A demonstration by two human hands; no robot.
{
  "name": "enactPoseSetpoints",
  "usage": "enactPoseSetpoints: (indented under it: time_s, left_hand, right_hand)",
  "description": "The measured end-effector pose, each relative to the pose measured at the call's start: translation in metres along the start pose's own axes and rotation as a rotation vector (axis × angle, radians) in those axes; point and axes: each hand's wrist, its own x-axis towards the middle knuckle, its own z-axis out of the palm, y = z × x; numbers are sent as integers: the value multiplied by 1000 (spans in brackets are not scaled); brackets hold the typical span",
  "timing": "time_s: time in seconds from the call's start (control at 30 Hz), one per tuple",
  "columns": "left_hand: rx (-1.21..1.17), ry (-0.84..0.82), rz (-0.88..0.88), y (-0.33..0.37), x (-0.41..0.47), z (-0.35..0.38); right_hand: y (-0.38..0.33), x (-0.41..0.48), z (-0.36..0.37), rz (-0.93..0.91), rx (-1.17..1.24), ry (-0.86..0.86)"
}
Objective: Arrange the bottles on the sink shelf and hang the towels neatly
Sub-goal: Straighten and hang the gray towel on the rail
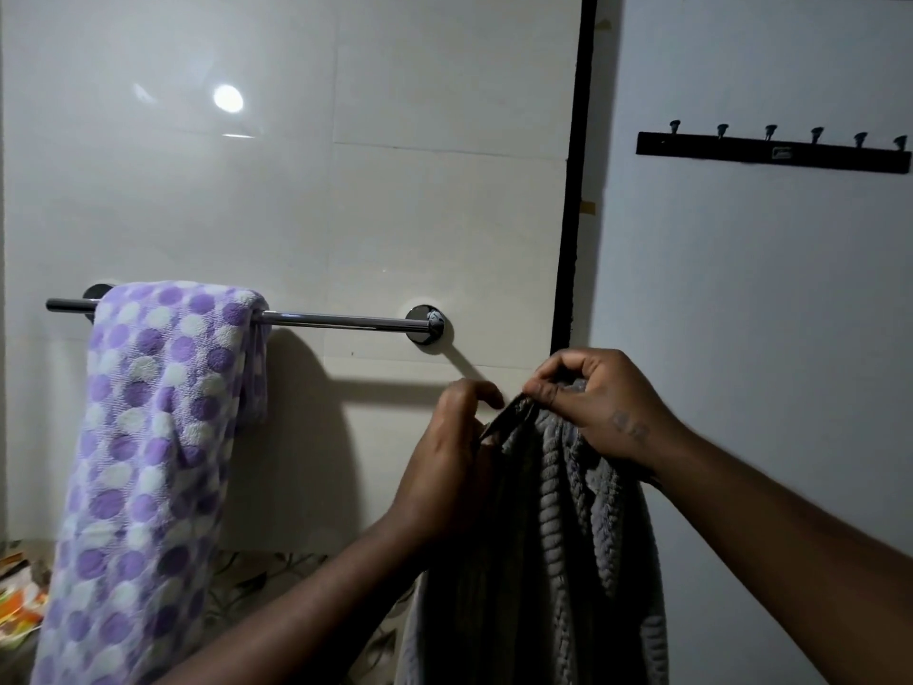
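A purple-and-white dotted towel [148,437] hangs folded over the left end of a chrome towel rail [336,320] on the white tiled wall. A grey ribbed towel [558,546] hangs down in front of me, below and to the right of the rail's right mount. My left hand [449,462] pinches its top edge on the left. My right hand [593,402] pinches the same edge just to the right, fingers closed on the cloth. No bottles or sink shelf are in view.
A black hook rack [773,151] with several pegs is fixed high on the right wall. A black vertical strip [575,190] separates the tiled wall from that wall. Patterned tiles [257,580] and coloured items [20,595] show at the lower left.
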Motion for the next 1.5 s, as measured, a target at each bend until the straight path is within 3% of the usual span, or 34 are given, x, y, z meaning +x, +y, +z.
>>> enactPoseSetpoints:
  time_s: [0.1,0.17,0.43,0.67,0.83,1.03,1.13,1.2,1.27,1.33,1.4,1.5]
  left_hand:
    - [-5,0,103,2,-2,3]
    - [-3,15,80,4,-3,5]
    - [382,26,43,0,-6,5]
    - [248,58,-3,4,-7,14]
    - [307,107,4,8,-2,17]
    - [329,-18,7,-7,-10,14]
    - [282,-20,-92,-23,-22,7]
    - [134,-1,-193,-27,-21,3]
    - [20,3,-255,-24,-12,0]
    - [15,-6,-224,-18,-1,0]
    - [77,-36,-145,-10,9,0]
    - [52,-113,-103,1,18,0]
  right_hand:
    - [-2,5,-3,8,54,68]
    - [-1,7,-3,20,47,72]
    - [3,6,-2,64,77,83]
    - [0,6,1,68,104,75]
    - [0,6,5,67,123,47]
    - [7,5,-2,75,59,55]
    - [15,3,-15,120,20,126]
    - [22,0,-22,157,-137,128]
    - [24,-6,-24,184,-378,62]
    - [22,-11,-19,153,-437,-3]
    - [15,-12,-10,79,-318,-114]
    - [3,-11,6,40,25,-440]
